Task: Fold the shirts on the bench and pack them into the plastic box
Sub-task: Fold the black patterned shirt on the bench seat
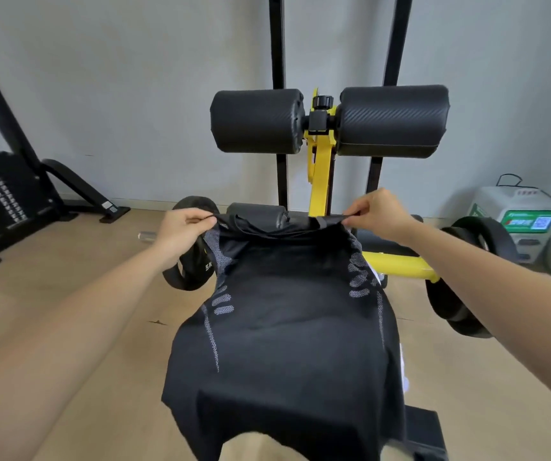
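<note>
A black shirt point(287, 331) with grey woven side patterns lies stretched lengthwise over the bench, covering its pad. My left hand point(181, 227) pinches the shirt's far left corner. My right hand point(379, 212) pinches the far right corner, so the far edge is pulled taut between both hands. A strip of white fabric point(403, 371) peeks out beneath the shirt on the right. The plastic box is not in view.
The bench's yellow frame point(320, 174) rises ahead with two black foam rollers point(390, 119) on top. Black weight plates point(480, 261) sit on the bar ends left and right. A black weight machine point(5, 194) stands far left, a white-green appliance point(520, 221) far right. Wooden floor surrounds the bench.
</note>
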The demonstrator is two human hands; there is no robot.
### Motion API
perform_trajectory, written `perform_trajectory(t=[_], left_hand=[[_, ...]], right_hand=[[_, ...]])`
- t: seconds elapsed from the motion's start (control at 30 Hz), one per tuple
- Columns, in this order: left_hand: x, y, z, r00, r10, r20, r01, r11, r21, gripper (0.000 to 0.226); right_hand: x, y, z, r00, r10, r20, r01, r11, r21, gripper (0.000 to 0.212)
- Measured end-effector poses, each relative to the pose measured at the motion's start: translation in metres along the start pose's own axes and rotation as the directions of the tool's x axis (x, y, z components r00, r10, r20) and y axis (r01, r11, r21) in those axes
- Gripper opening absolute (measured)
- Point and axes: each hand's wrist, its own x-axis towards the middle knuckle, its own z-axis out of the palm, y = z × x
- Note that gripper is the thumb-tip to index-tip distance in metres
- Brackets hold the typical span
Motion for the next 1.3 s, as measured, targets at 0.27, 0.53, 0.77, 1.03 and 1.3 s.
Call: perform_trajectory(t=[0.27, 0.53, 0.77, 1.03, 1.3], left_hand=[[-0.053, -0.012, -0.005, 0.966, -0.011, 0.260, -0.096, 0.913, 0.396, 0.023], [-0.090, -0.001, -0.003, 0.982, -0.089, 0.169, -0.026, 0.812, 0.582, 0.044], [-0.172, 0.053, 0.023, 0.949, 0.160, 0.271, -0.248, 0.910, 0.332, 0.024], [-0.253, 0.055, 0.064, 0.798, 0.267, 0.540, -0.489, 0.811, 0.322, 0.035], [-0.268, 0.040, 0.082, 0.751, 0.189, 0.632, -0.562, 0.685, 0.463, 0.052]], right_hand=[[-0.052, 0.011, 0.001, 0.988, -0.067, 0.136, 0.099, 0.964, -0.246, 0.010], [-0.078, 0.013, 0.004, 0.992, -0.061, 0.112, 0.085, 0.970, -0.226, 0.019], [-0.149, -0.013, -0.007, 1.000, -0.009, -0.019, 0.010, 0.999, 0.039, 0.008], [-0.237, -0.001, 0.010, 0.941, 0.339, 0.001, -0.323, 0.896, 0.304, 0.032], [-0.260, 0.005, 0.031, 0.873, 0.418, 0.250, -0.486, 0.784, 0.386, 0.044]])
